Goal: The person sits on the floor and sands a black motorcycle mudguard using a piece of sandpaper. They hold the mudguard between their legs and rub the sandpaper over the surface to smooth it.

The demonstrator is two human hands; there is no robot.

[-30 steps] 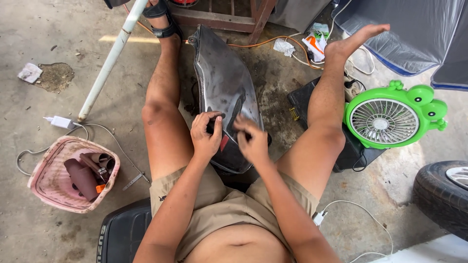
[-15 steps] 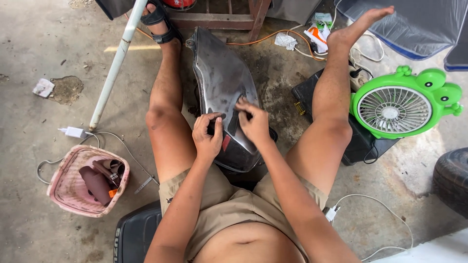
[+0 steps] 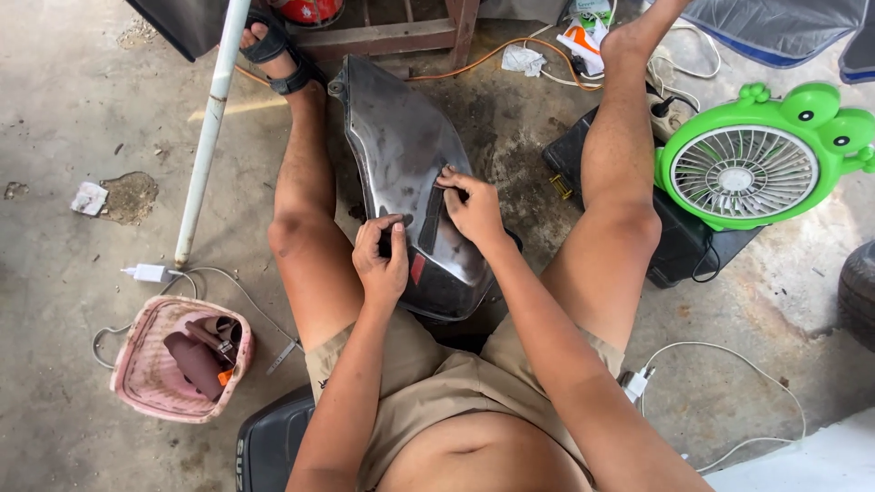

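— Where's that dark metal panel?
— On the floor between the legs. Left hand pinches the strip low down, right hand grips its top

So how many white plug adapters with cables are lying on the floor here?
2. One white adapter lies left of the person's left leg, near the pink basket. The other adapter lies by the right thigh. More may be hidden in the clutter at top right.
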